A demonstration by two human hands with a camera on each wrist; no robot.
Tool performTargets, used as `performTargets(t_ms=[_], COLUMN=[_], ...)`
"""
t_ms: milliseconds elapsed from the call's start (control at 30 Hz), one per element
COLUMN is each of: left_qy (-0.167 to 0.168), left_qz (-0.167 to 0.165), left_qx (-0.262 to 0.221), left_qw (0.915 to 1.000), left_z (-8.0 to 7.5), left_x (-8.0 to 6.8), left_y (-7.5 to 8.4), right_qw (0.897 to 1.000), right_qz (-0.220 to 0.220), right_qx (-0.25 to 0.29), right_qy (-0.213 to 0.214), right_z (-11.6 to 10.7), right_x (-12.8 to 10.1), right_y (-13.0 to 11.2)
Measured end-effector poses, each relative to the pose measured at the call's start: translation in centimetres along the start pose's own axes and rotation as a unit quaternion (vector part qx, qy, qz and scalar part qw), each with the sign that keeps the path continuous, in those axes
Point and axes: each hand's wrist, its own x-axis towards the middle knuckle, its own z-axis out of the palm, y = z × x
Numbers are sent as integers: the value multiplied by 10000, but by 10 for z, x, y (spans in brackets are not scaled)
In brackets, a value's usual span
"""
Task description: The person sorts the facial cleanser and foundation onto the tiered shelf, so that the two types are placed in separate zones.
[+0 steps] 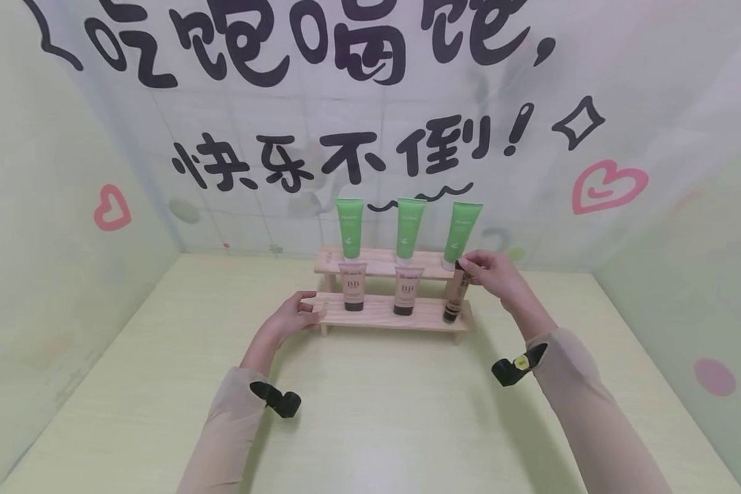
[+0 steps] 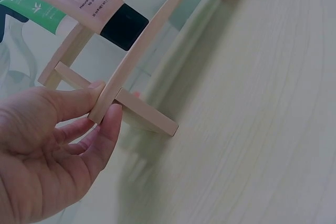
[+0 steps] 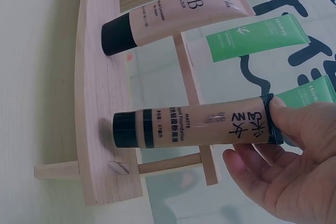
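A two-tier wooden rack [image 1: 379, 314] stands on the table. My left hand [image 1: 289, 318] pinches the left end of its lower board between thumb and fingers. At the other end, my right hand [image 1: 499, 277] holds a beige liquid foundation tube [image 3: 205, 124] by its flat crimped end, black cap downward, slightly tilted. The cap is at the lower board's right end; whether it touches the wood I cannot tell. Two pink BB cream tubes, a left one [image 1: 354, 287] and a middle one [image 1: 407, 291], stand cap-down on that same board.
Three green tubes stand along the upper board: left [image 1: 349, 226], middle [image 1: 410, 228] and right [image 1: 462, 232], the last leaning a little. Behind the rack rises a pale wall sheet [image 1: 253, 226] with black writing. The light wooden table [image 1: 377, 412] extends toward me.
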Motion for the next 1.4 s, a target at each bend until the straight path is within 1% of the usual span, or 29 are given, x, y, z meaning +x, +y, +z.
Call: performTargets(t_ms=[267, 367, 500, 700, 900, 1133, 1300, 1400], left_qy=[28, -1, -32, -54, -47, -56, -63, -70], left_qz=[-40, -17, -13, 4, 69, 12, 79, 195], left_qx=[-51, -65, -79, -93, -86, -124, -112, 47], left_qw=[10000, 10000, 10000, 9999, 9999, 9999, 9999, 9998], left_z=[1, 1, 1, 2, 0, 0, 0, -1], left_x=[-1, -2, -3, -4, -3, -1, -3, -5], left_y=[0, 0, 1, 1, 1, -3, -3, -3], right_qw=[9993, 9992, 9988, 9973, 9976, 9961, 9961, 9967], right_qz=[-180, -209, -356, -560, -655, -847, -856, -767], right_qx=[-26, -40, -138, -220, -19, 247, 228, 246], right_qy=[335, 324, 307, 425, 226, -3, -53, -68], right_z=[4, 5, 7, 10, 14, 17, 19, 19], right_x=[-1, 0, -1, -5, -9, -10, -11, -11], right_y=[2, 4, 8, 13, 14, 17, 19, 21])
